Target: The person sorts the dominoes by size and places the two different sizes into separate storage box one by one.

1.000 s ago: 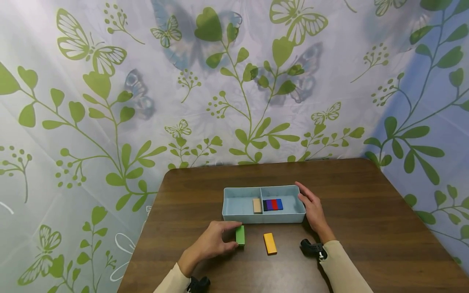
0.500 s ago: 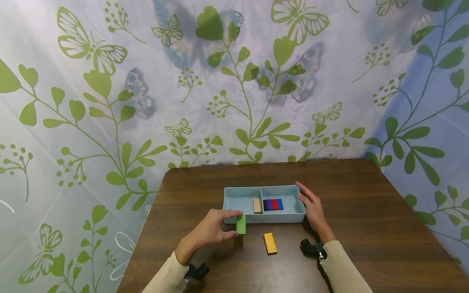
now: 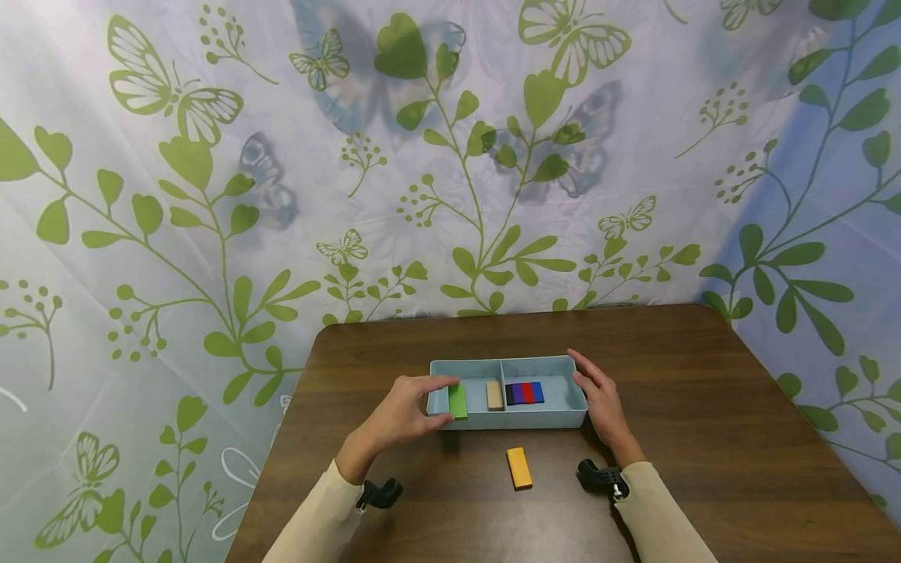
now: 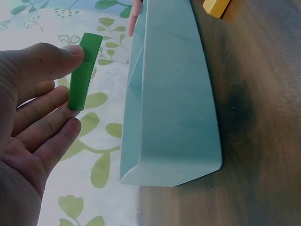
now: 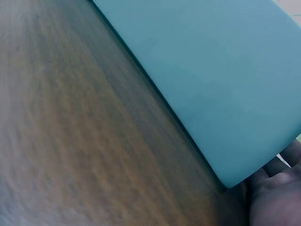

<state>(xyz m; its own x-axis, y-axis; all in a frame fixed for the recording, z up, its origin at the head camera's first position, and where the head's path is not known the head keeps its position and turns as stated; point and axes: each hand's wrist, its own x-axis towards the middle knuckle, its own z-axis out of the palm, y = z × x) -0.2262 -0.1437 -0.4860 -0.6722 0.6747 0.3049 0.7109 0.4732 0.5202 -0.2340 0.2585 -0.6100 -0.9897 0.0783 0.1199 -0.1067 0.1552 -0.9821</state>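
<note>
My left hand (image 3: 398,413) pinches a green block (image 3: 457,401) between thumb and fingers, by its two ends. The block is held above the left compartment of a pale blue divided box (image 3: 472,421). In the left wrist view, the green block (image 4: 84,73) hangs clear of the box wall (image 4: 178,103). A beige block (image 3: 495,396) lies in the left compartment against the divider. Black, purple, red and blue blocks (image 3: 528,393) sit side by side in the right compartment. My right hand (image 3: 604,407) rests against the box's right end, its fingers extended along the outer side.
A yellow block (image 3: 519,468) lies on the brown wooden table (image 3: 704,438) in front of the box. Behind the table hangs a curtain (image 3: 450,156) with leaves and butterflies. A black wrist device (image 3: 598,475) shows at the right wrist.
My left hand has lifted the green block off the table and carried it forward, over the box's left compartment. The right hand and the box have stayed in place.
</note>
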